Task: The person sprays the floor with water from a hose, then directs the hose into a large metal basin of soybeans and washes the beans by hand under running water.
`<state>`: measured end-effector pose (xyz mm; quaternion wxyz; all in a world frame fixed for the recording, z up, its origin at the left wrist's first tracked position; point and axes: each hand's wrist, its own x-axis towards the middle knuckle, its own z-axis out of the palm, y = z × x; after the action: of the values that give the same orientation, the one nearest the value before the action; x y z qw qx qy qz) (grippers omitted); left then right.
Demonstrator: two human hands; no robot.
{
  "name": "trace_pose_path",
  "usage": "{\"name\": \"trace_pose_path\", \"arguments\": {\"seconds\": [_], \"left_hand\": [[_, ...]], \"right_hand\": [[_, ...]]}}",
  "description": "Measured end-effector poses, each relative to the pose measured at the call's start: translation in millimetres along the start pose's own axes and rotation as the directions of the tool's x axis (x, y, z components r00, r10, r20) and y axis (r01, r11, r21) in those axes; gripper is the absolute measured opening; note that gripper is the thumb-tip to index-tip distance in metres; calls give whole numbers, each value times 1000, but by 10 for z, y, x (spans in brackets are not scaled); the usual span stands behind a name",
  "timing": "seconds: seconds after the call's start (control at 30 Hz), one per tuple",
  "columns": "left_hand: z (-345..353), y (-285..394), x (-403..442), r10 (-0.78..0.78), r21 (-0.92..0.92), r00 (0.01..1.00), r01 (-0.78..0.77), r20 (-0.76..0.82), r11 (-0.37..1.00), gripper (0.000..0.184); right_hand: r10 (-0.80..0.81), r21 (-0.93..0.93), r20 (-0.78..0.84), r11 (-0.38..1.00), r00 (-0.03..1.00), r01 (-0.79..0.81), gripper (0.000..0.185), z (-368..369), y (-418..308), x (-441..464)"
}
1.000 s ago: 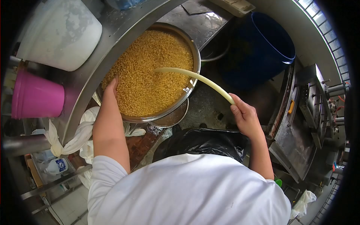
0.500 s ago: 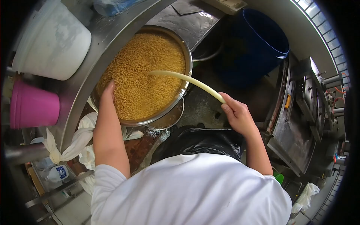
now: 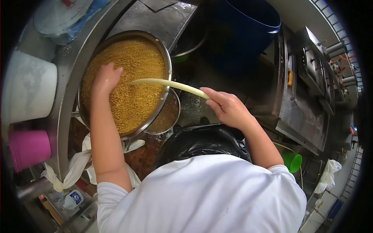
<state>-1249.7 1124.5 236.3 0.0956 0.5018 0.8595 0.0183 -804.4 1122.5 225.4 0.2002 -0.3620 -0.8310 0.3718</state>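
Observation:
A large round metal basin [image 3: 168,70] holds many small yellow beans [image 3: 136,105], like soybeans, that look wet. My left hand [image 3: 105,79] is in the beans near the basin's left side, its thumb and knuckles showing. The beans hide the rest of those fingers, so I cannot tell how far they are closed. To the right of the basin, my right hand [image 3: 227,106] is closed around a pale yellow hose [image 3: 171,83]. The hose reaches over the rim, and its far end meets the beans near the middle.
Below the basin's right rim sits a round vessel [image 3: 165,116] with brownish liquid. A big blue barrel [image 3: 241,42] stands beyond. On the left are a white bucket [image 3: 29,87] and a pink bucket [image 3: 30,149]. Metal equipment [image 3: 299,112] lines the right side.
My left hand has moved from the basin's near left edge farther up into the beans. My right hand still grips the hose. The whole view has shifted, with the basin now farther left.

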Motion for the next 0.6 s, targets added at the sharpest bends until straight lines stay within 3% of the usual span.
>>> {"name": "trace_pose_path", "arguments": {"seconds": [0.03,0.1,0.17,0.3,0.4,0.5,0.57,0.6], "left_hand": [[47,200,75,134,27,981,-131,-138,991,53],[157,582,287,317,-19,924,-329,-216,944,34],[329,830,605,442,-56,847,-477,-296,877,26],[628,1029,1074,419,-145,851,-479,-316,866,24],[681,1097,1155,410,-131,892,-437,-192,890,20],[691,1129,1137,446,-84,883,-461,-148,884,18],[717,1132,1140,494,86,842,-488,-214,869,16],[719,1135,1150,494,84,843,-488,-214,869,16]], "right_hand": [[9,0,-1,1000,1000,-9,42,0,7,-2],[2,-2,30,1000,1000,-2,41,7,14,5],[4,6,39,1000,999,-4,41,18,24,1],[20,6,62,1000,998,-20,41,8,18,-2],[34,-5,78,999,996,-33,41,20,62,-12],[11,-8,78,1000,997,-10,41,4,72,-18],[11,-5,84,1000,996,-10,42,-5,74,-11],[4,-6,89,1000,996,-4,42,-14,76,-2]]}}
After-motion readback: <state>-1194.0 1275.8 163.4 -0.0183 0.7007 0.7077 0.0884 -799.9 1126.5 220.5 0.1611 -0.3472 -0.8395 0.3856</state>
